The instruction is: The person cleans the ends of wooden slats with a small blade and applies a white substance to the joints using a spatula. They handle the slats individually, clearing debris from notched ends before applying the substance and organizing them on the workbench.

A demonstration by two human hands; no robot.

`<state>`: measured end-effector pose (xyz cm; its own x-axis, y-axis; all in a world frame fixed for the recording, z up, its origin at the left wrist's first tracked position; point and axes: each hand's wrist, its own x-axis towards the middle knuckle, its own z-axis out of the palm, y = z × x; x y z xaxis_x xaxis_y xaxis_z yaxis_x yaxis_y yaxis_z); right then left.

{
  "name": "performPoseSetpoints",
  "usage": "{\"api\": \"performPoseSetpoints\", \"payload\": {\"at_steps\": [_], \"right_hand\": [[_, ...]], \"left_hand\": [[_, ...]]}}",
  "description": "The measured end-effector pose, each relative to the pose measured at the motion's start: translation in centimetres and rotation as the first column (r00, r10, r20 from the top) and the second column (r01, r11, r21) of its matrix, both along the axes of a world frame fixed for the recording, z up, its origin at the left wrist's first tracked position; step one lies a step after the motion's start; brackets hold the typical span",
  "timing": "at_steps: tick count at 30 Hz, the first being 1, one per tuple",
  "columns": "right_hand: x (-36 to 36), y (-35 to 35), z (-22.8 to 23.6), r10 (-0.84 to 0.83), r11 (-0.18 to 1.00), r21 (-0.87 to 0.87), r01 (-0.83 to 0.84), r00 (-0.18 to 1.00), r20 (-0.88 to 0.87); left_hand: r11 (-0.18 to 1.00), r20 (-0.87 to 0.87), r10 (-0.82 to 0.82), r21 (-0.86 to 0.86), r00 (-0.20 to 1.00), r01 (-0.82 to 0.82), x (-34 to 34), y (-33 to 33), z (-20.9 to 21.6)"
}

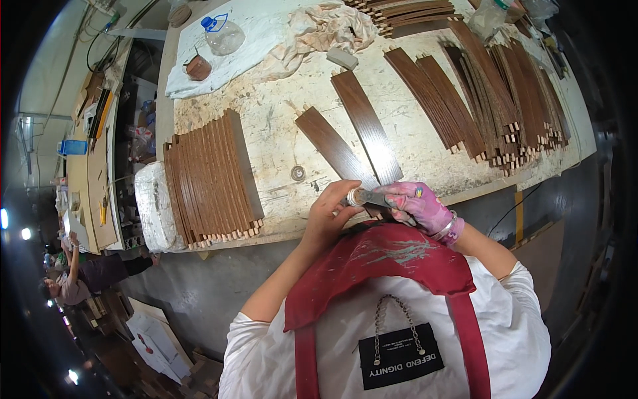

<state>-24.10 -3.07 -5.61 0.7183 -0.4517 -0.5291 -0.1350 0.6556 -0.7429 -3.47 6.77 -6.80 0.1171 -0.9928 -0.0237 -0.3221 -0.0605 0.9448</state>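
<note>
We see our left hand, bare, at the near edge of the surface, its fingers curled and pinching the round end of a small cylindrical tool. Our right hand wears a pink-stained glove, and its fingers are closed around the other end of that tool. The tool lies level between both hands, just over the near end of a dark wooden slat; whether it touches the wood is hard to tell from this angle.

That slat lies flat and slants away from us to the left, and a second dark slat lies just beside it on the right, the 2 nearly meeting at their near ends by our hands. To the left, a stack of slats standing on edge sits well apart from the hands. To the right, more slats fan out in rows along the far side. A small metal ring rests on the bare top near the first slat. Farther off lie a crumpled cloth and a clear plastic bottle with a blue cap. A red apron hangs below our hands.
</note>
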Motion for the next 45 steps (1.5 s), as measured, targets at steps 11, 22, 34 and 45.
{"api": "performPoseSetpoints", "payload": {"at_steps": [11, 22, 34, 45], "right_hand": [[-1.0, 0.1, 1.1, -0.075, 0.996, -0.052, 0.077, 0.996, 0.038], [-2.7, 0.9, 3.9, -0.003, 0.651, -0.753, -0.099, 0.991, -0.133], [-3.0, -0.9, 7.0, 0.086, -0.070, -0.803, -0.592, 0.798, -0.597], [-2.5, -3.1, 6.6, 0.211, 0.116, -0.840, -0.530, 0.839, -0.501]], "left_hand": [[0.996, -0.062, 0.065, 0.057, 0.996, -0.062, -0.3, 0.0, -0.1], [0.990, -0.075, -0.088, 0.103, 0.993, 0.096, -2.2, 0.1, 0.5], [0.994, 0.088, -0.102, -0.034, 0.991, 0.106, -3.9, 0.7, -0.1], [0.990, -0.068, -0.112, 0.075, 0.991, 0.117, -3.4, 0.4, -0.6]]}}
